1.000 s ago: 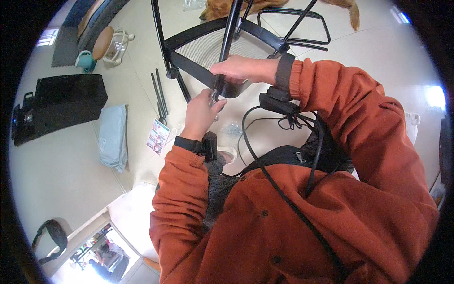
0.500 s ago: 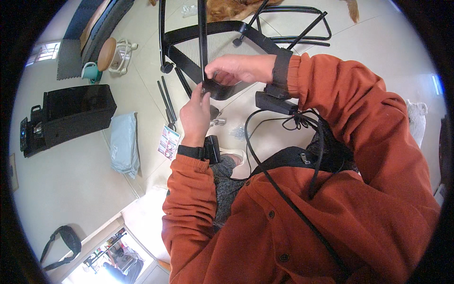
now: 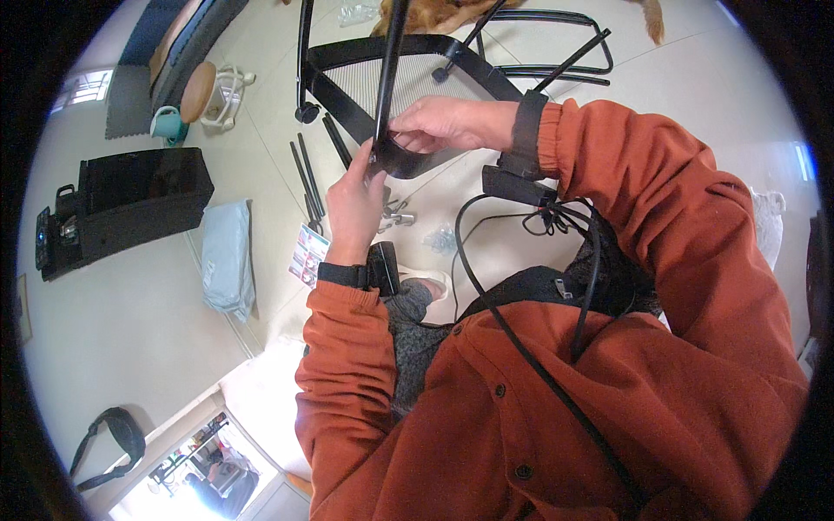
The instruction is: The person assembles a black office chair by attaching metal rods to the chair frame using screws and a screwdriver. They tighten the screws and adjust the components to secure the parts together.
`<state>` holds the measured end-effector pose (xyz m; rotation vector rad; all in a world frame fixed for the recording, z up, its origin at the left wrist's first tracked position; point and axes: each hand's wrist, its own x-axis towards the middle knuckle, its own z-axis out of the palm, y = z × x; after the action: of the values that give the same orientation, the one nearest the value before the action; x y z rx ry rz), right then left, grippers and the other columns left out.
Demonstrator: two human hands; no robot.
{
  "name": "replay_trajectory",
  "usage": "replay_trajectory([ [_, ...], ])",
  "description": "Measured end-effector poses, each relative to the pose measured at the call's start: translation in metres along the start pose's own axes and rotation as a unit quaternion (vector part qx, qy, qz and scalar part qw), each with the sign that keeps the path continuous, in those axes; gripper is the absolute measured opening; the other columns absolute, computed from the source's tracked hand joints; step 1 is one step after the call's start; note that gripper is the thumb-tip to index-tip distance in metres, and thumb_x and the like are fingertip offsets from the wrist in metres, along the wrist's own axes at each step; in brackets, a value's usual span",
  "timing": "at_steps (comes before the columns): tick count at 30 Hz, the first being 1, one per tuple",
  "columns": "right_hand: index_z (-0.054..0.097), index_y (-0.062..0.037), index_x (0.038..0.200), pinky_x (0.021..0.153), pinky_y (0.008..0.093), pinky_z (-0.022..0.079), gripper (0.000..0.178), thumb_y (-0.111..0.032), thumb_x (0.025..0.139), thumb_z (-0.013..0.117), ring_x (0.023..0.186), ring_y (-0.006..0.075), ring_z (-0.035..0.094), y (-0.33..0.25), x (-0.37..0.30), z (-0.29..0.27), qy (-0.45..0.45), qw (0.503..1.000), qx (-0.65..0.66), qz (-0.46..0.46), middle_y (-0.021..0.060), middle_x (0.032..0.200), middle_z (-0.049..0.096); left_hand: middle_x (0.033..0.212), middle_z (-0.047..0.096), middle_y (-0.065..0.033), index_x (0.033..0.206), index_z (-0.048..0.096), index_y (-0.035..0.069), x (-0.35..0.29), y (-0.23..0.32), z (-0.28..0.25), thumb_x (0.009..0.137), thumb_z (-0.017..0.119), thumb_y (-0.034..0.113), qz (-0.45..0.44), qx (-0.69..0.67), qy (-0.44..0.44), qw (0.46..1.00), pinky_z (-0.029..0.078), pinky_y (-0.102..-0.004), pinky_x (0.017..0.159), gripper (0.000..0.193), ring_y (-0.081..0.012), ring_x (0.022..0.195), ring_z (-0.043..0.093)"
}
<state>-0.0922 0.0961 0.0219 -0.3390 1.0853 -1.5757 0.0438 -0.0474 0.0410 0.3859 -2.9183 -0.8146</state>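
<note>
A black chair frame (image 3: 330, 54) with pale mesh (image 3: 421, 80) stands tilted in front of me, and a black metal tube (image 3: 393, 65) rises from its near corner. My left hand (image 3: 352, 213) is closed round that corner from the left, fingertips at a small bolt-like piece where the tube meets the frame. From the right, my right hand (image 3: 452, 124) pinches with bent fingers close behind the tube's lower end. What sits between those fingertips is hidden. Both wrists wear black straps with dark box-shaped devices.
Loose black tubes (image 3: 307, 174), a printed sheet (image 3: 306, 256), metal parts (image 3: 396, 217) and a small clear bag (image 3: 441, 239) lie on the floor. Beyond are another tubular frame (image 3: 556, 71) and a brown furry animal (image 3: 434, 16). A grey package (image 3: 228, 260) lies left. A black cable (image 3: 521, 352) crosses my front.
The tube has tipped slightly to the right in the picture, with the right hand shifting a little the same way. My left hand keeps its place at the corner, fingers slightly shifted.
</note>
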Motion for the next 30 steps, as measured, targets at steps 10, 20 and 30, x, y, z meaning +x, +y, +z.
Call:
replay_trajectory([
  [10,0.063,-0.003,0.08,0.052,0.0216,0.035,0.014,-0.016,0.077,0.058,0.059,0.008,0.047,0.014,0.003,0.007,0.054,0.991,-0.101,-0.067,-0.0008,0.067,0.055,0.08,0.063,-0.0146,0.124,0.051,0.02,0.001,-0.006,-0.001,0.076,0.064,0.007,0.084,0.083,0.039,0.992,0.049,-0.0331,0.059,0.051,-0.0247,0.064,0.063],
  [20,0.064,0.0016,0.081,0.063,0.031,0.045,0.031,-0.028,0.078,0.056,0.067,0.0172,0.056,-0.002,-0.014,0.033,0.2,0.967,-0.132,-0.083,0.0116,0.078,0.062,0.076,0.061,-0.0121,0.122,0.05,0.023,0.0,0.001,0.003,0.082,0.057,0.015,0.086,0.139,0.022,0.986,0.048,-0.038,0.06,0.042,-0.0291,0.069,0.061],
  [30,0.062,0.0051,0.08,0.064,0.0341,0.045,0.037,-0.031,0.079,0.053,0.067,0.0216,0.057,-0.004,-0.013,0.025,0.215,0.945,-0.225,-0.098,0.0149,0.074,0.061,0.086,0.063,-0.017,0.119,0.053,0.008,-0.002,-0.026,-0.019,0.075,0.065,0.009,0.085,-0.076,-0.086,0.99,0.048,-0.0315,0.07,0.045,-0.0229,0.078,0.063],
])
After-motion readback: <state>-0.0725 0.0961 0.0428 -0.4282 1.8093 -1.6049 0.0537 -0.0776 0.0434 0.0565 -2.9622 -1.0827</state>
